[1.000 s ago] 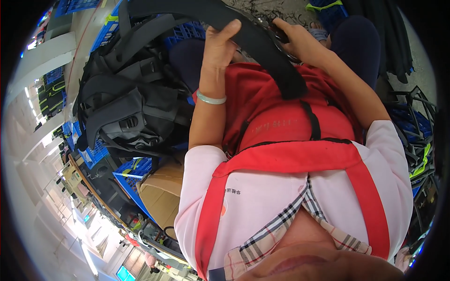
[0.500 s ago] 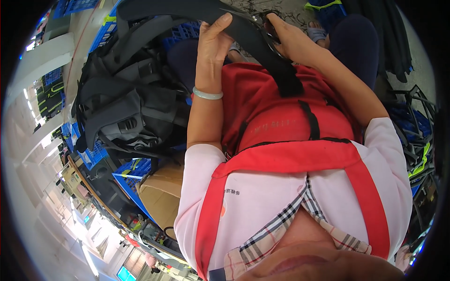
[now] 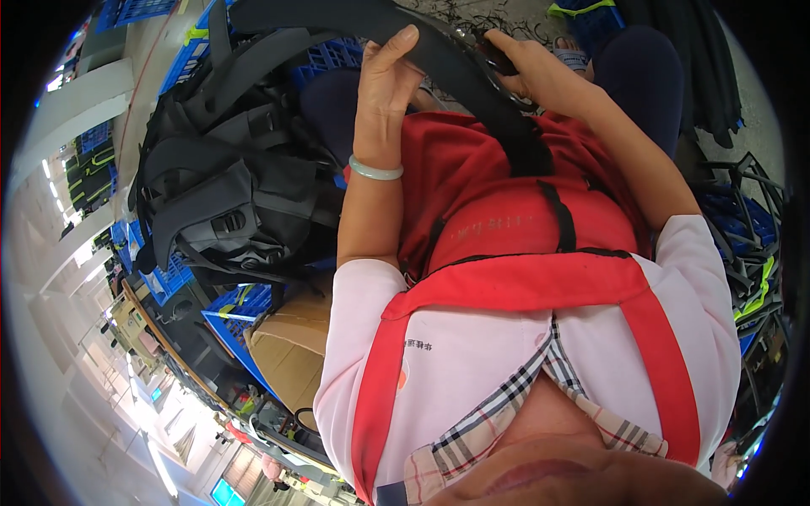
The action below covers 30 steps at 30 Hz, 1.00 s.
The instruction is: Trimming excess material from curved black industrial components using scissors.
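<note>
A long black padded fabric strap [image 3: 456, 72] runs from the upper left across to my lap, its lower end lying on my red apron [image 3: 498, 223]. My left hand [image 3: 390, 72] grips the strap, thumb on top; the other fingers are hidden behind it. In my right hand [image 3: 540, 76], closed, is a pair of scissors [image 3: 498, 57] with dark handles, beside the strap's right edge. The blades are partly hidden, so whether they touch the strap I cannot tell.
At my left is a heap of black strap pieces with buckles [image 3: 236, 185], beside blue crates [image 3: 240, 308] and an opened cardboard box [image 3: 291, 337]. Dark scraps [image 3: 506, 18] litter the floor ahead. More black pieces [image 3: 700, 76] hang at right, above a pile of black straps [image 3: 747, 228].
My right hand and the scissors have shifted slightly to the right and down. The strap has slid a little to the right as well, while my left hand stays nearly in place.
</note>
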Each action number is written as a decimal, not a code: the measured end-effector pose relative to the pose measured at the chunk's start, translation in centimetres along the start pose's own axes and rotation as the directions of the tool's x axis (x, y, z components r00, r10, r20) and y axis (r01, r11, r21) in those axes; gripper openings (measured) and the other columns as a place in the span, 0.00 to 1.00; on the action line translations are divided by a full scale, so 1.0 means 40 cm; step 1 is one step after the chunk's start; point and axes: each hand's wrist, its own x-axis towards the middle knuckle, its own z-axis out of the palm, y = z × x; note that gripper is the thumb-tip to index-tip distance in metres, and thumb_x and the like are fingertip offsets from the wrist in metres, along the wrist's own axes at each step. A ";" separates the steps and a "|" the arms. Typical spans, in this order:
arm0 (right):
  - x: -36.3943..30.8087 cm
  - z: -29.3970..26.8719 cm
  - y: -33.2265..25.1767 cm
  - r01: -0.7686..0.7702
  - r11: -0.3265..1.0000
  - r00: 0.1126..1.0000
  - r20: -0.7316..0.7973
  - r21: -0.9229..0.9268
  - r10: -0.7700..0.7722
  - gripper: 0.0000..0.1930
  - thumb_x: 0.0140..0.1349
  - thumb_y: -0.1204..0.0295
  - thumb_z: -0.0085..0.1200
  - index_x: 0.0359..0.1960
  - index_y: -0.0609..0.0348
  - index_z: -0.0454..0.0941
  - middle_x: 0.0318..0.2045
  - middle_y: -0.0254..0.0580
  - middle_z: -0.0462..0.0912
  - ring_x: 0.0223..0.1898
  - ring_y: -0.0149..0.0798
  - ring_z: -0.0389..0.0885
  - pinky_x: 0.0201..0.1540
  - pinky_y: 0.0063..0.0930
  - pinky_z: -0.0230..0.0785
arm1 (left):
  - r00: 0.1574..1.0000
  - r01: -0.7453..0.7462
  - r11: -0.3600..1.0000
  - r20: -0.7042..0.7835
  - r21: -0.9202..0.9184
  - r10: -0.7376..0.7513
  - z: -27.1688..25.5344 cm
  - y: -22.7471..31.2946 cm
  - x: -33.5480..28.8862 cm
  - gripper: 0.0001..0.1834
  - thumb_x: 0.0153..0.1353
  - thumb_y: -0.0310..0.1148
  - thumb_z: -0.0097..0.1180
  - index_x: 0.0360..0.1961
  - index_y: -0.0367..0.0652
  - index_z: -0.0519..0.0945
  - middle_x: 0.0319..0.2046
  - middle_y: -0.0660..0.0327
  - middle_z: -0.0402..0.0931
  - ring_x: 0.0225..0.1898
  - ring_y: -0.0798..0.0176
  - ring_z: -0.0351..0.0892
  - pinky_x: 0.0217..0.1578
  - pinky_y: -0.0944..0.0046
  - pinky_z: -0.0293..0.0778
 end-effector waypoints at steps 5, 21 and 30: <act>-0.013 0.024 0.017 0.017 1.000 0.997 -0.078 -0.008 -0.018 0.20 0.58 0.70 0.55 0.51 0.63 0.65 0.27 0.57 0.78 0.27 0.53 0.79 0.29 0.37 0.69 | 0.999 -0.039 0.999 0.027 0.029 0.038 -0.009 -0.003 -0.004 0.07 0.54 0.22 0.60 0.35 0.41 0.80 0.35 0.60 0.79 0.39 0.61 0.80 0.43 0.59 0.77; 0.022 -0.001 -0.008 0.019 0.998 0.991 -0.132 -0.056 -0.026 0.18 0.58 0.68 0.54 0.47 0.62 0.67 0.30 0.59 0.79 0.32 0.57 0.78 0.34 0.42 0.69 | 0.994 -0.067 0.998 0.087 0.021 0.065 0.023 0.019 0.030 0.09 0.53 0.20 0.59 0.36 0.43 0.78 0.32 0.62 0.78 0.35 0.62 0.80 0.40 0.64 0.77; 0.067 -0.094 -0.034 -0.056 0.977 0.997 -0.071 -0.206 0.042 0.17 0.59 0.64 0.55 0.44 0.60 0.68 0.24 0.56 0.77 0.26 0.55 0.76 0.29 0.39 0.65 | 0.960 -0.275 0.919 0.032 0.284 0.278 -0.021 0.041 0.058 0.10 0.52 0.19 0.60 0.35 0.43 0.79 0.33 0.64 0.78 0.36 0.65 0.79 0.42 0.64 0.75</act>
